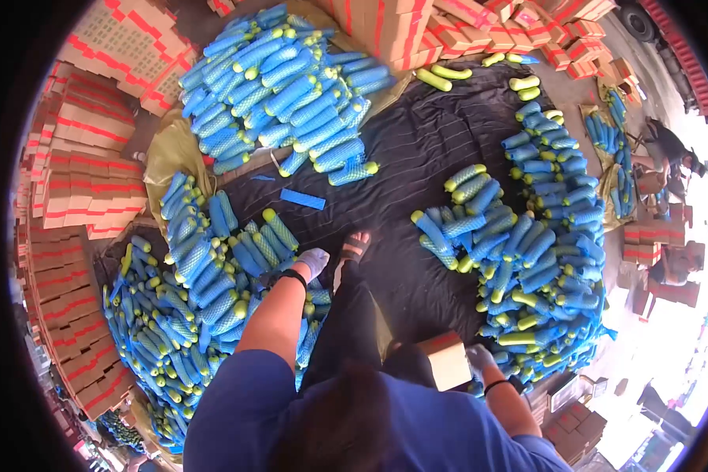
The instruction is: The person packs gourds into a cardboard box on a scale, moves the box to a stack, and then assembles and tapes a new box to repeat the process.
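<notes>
My left hand (315,262), in a pale glove, is by my left leg, beside a row of long green squash (274,237) in blue foam net sleeves. It looks rounded, with its fingers blurred together. My gloved right hand (480,359) is low on the right, right at the side of a small cardboard box (448,362); its fingers are mostly hidden. Beyond that hand spreads a large heap of sleeved squash (527,244). A flat blue foam sleeve (303,199) lies on the black ground sheet (393,189) ahead of my foot (356,245).
Sleeved squash are piled at the far end (283,86) and lower left (161,330). Stacks of cardboard boxes with red bands (86,189) line the left and back. Bare green squash (444,76) lie near the sheet's far edge. Another person (672,149) is far right.
</notes>
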Demonstrator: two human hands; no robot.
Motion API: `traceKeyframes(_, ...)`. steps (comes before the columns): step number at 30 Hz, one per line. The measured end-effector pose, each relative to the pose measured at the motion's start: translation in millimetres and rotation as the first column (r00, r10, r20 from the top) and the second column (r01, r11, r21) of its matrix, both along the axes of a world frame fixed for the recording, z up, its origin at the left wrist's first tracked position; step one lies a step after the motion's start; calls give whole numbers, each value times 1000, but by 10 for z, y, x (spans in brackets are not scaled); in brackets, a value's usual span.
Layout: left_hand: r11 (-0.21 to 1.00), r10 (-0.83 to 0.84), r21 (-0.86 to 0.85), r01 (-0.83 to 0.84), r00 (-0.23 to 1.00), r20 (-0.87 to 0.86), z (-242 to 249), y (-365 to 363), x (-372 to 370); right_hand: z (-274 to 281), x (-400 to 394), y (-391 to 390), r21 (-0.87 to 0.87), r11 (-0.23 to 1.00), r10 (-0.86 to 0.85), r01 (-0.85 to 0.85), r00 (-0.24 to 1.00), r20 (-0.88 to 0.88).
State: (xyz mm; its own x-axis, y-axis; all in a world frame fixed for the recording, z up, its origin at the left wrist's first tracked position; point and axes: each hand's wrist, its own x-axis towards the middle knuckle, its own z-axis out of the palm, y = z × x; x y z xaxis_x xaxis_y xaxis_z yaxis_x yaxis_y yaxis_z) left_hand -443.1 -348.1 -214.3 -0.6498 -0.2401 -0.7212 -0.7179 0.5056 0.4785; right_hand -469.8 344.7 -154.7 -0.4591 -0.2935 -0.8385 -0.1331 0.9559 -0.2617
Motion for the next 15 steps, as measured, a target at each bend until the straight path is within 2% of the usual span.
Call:
traceKeyframes(1, 1000, 2, 11, -2, 1000, 22, -94, -96, -233, -572, 94, 334, 43, 996, 73, -74, 997, 30)
traceKeyframes(2, 992, -57, -106, 66, 995, 81, -104, -230, -506, -188, -14, -91, 192, 967, 136, -167, 977, 163)
traceKeyframes(3, 964, -117, -220, 147, 983, 144, -181, -380, -712, 25, -157, -470, 240, 970, -19, -27, 982, 190)
traceKeyframes(4, 962, -138, -213, 172, 977, 163, -376, -514, -868, 136, -346, -823, 295, 950, -172, 107, 964, 204)
traceKeyframes(5, 951, -137, -247, 185, 970, 200, -597, -608, -1008, 38, -427, -979, 239, 959, -179, 152, 979, 95)
traceKeyframes(6, 939, -143, -272, 208, 960, 241, -824, -627, -1072, 129, -647, -1318, 287, 916, -297, 281, 955, 11)
traceKeyframes(7, 914, -228, -249, 320, 913, 339, -978, -672, -1232, -73, -678, -1345, 262, 913, -308, 313, 949, -62)
traceKeyframes(8, 906, -259, -230, 355, 896, 361, -1266, -736, -1255, -262, -697, -1376, 236, 907, -322, 348, 936, -140)
traceKeyframes(9, 900, -273, -215, 378, 876, 397, -1443, -776, -1347, -452, -722, -1415, 169, 875, -440, 453, 891, -113)
traceKeyframes(10, 845, -370, -259, 468, 861, 348, -1715, -765, -1521, -683, -530, -1330, 140, 779, -600, 611, 792, -114)
traceKeyframes(11, 876, -330, -244, 417, 885, 328, -2000, -804, -1535, -860, -427, -1268, 176, 774, -590, 608, 794, -148)
traceKeyframes(12, 838, -384, -345, 424, 906, 181, -2350, -955, -1483, -1028, -293, -1269, 213, 765, -582, 607, 795, -174)
traceKeyframes(13, 862, -342, -297, 411, 903, 260, -2434, -1032, -1599, -1132, -213, -1280, 234, 763, -581, 602, 798, -159)
traceKeyframes(14, 893, -296, -259, 368, 914, 279, -2715, -1181, -1583, -1227, -157, -1262, 255, 762, -578, 595, 803, -146)
traceKeyframes(15, 901, -333, -256, 351, 936, 114, -2934, -1242, -1569, -1363, -56, -1132, 300, 783, -514, 545, 839, -181)
